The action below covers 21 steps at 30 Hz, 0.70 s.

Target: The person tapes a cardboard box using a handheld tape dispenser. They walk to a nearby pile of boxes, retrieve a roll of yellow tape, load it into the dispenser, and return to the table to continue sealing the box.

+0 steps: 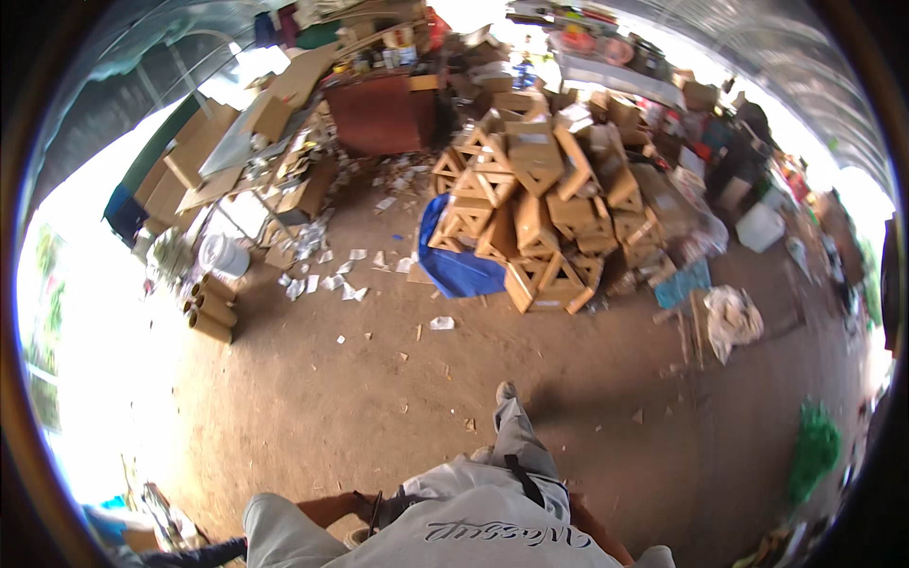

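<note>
At the lower left my left forearm comes in towards my waist, with a dark band at the wrist; my left hand looks dark-covered and lies against my light shirt, its fingers not readable. Just below it shows part of a round tan object; whether the hand holds it is unclear. My right forearm hangs beside my right hip, and my right hand is mostly hidden by the shirt. One shoe is forward on the brown floor. Ahead stands a heap of triangular cardboard boxes, partly on a blue sheet.
Cardboard tubes and a white bucket stand at left, near a cluttered table. Paper scraps litter the floor. A reddish-brown cabinet is farther back. At right lie a pale crumpled sack, wooden strips and a green bundle.
</note>
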Tool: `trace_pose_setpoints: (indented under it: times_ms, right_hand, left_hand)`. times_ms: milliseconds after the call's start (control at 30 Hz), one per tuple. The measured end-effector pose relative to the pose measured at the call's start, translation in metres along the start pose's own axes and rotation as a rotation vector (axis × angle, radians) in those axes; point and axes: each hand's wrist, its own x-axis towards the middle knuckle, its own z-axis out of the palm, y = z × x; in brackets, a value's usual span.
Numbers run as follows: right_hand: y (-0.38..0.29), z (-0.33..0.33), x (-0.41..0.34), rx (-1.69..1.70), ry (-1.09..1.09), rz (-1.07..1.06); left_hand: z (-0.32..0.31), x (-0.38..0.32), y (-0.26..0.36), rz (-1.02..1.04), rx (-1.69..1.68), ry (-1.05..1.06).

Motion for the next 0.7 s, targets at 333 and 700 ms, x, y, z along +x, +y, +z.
trace_pose_setpoints:
  times_ms: [333,700]
  right_hand:
    - [-0.233,-0.069,0.286,-0.537,-0.502,-0.329]
    - [-0.580,-0.077,0.492,0.234,-0.279,-0.059]
  left_hand:
    - [0.053,-0.031,0.052,-0.107,-0.462,0.266]
    - [-0.019,-0.025,0.125,-0.163,-0.679,0.463]
